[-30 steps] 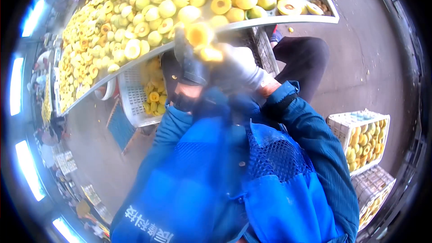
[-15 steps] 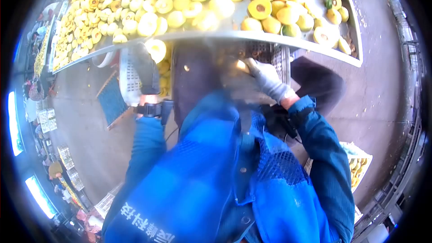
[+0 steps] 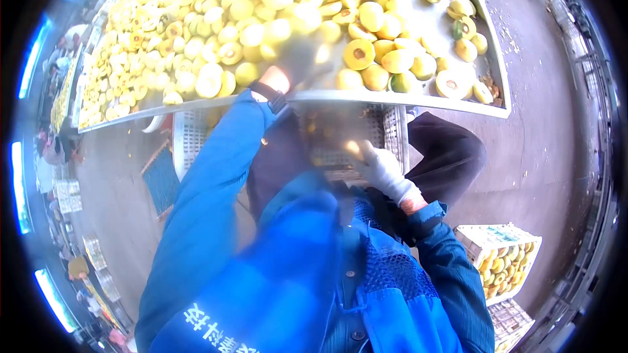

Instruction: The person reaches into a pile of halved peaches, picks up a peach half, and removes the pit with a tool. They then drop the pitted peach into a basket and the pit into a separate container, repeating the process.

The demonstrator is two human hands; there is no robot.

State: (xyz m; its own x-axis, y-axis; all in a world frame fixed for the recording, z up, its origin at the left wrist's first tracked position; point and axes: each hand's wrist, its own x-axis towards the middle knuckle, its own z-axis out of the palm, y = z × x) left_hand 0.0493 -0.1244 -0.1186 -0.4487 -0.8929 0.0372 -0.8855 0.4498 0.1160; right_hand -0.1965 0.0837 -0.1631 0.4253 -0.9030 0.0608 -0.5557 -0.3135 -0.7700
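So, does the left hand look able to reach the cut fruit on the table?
Probably yes: the left hand is over the table rim, among the cut fruit, with nothing between.

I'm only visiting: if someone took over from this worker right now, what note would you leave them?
Left hand: dark glove, stretched out over the metal table; too blurred to read its grip.
Right hand: white glove, below the table edge by a white crate; something yellowish in it, unclear.
Done: pitted fruit halves cover most of the table.
Left: rounder, seemingly uncut fruit near the table's right end; a side crate at the person's right holds more.
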